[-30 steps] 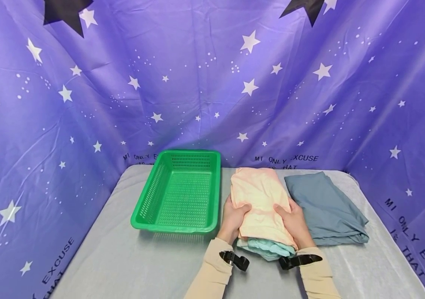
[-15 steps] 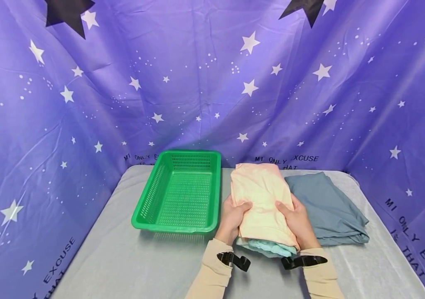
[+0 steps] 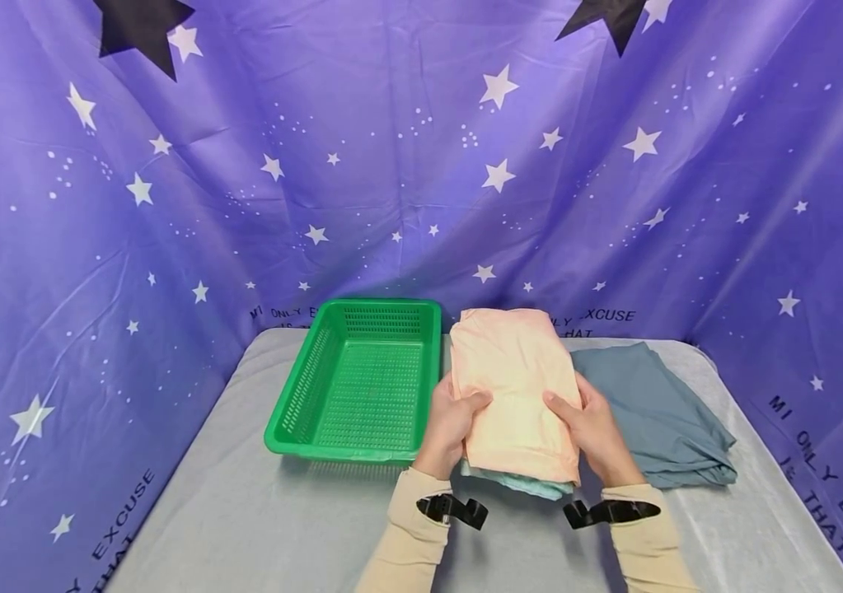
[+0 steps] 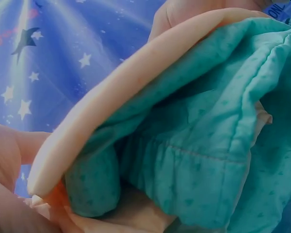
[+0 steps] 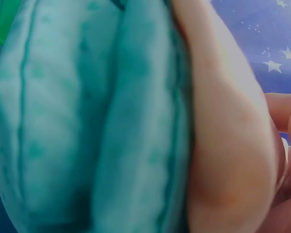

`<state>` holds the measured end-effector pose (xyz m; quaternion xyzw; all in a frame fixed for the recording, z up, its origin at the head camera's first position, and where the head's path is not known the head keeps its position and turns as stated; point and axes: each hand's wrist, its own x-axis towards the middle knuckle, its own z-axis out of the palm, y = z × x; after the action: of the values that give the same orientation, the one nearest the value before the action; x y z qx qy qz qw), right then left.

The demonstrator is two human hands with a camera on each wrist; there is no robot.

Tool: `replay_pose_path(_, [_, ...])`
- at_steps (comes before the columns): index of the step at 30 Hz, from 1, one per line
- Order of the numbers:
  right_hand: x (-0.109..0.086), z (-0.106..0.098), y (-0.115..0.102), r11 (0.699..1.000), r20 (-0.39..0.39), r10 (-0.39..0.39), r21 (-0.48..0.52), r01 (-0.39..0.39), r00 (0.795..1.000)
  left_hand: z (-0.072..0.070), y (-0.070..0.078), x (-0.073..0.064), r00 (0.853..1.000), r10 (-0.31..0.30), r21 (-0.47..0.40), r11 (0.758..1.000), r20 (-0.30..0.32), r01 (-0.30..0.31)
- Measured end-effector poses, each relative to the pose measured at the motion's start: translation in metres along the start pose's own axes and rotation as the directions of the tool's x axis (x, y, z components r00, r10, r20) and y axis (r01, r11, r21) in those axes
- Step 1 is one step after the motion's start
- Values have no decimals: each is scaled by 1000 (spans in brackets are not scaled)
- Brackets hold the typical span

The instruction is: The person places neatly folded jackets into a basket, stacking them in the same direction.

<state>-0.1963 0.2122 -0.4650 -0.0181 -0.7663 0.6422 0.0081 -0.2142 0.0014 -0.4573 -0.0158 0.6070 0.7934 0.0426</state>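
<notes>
Peach cloth [image 3: 513, 371] is held up over the table between my 2 hands, folded into a rectangle that stretches away from me. Teal cloth [image 3: 525, 484] sticks out under its near edge; from the left wrist I see it tucked in folds against the peach layer, with a gathered seam and small darker prints. I cannot tell whether the 2 are joined.

My left hand [image 3: 454, 420] grips the left side and my right hand [image 3: 599, 424] the right, both closed on the bundle, thumbs on top, fingers mostly hidden beneath.

Just left of my left hand sits the green basket [image 3: 350, 453], with slotted walls. Just right of my right hand the blue cloth [image 3: 654, 420] lies folded on the grey table [image 3: 243, 511]. A black strap [image 3: 454, 511] crosses each of my beige sleeves [image 3: 406, 535]. Beyond my hands hangs a purple backdrop [image 3: 391, 123] with white stars.
</notes>
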Motion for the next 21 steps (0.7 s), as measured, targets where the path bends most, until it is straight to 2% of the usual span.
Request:
replay_pose_path(7, [4, 1, -7, 998, 9, -49, 26, 49, 999, -7, 12, -2, 1000, 20, -20, 1000, 15, -20])
replay_pose_path(15, [10, 2, -21, 993, 77, -87, 89, 80, 993, -16, 21, 1, 999, 36, -27, 999, 28, -35])
replay_pose_path(21, [15, 3, -34, 990, 110, -101, 107, 89, 989, -21, 35, 2, 998, 40, -17, 999, 45, -39])
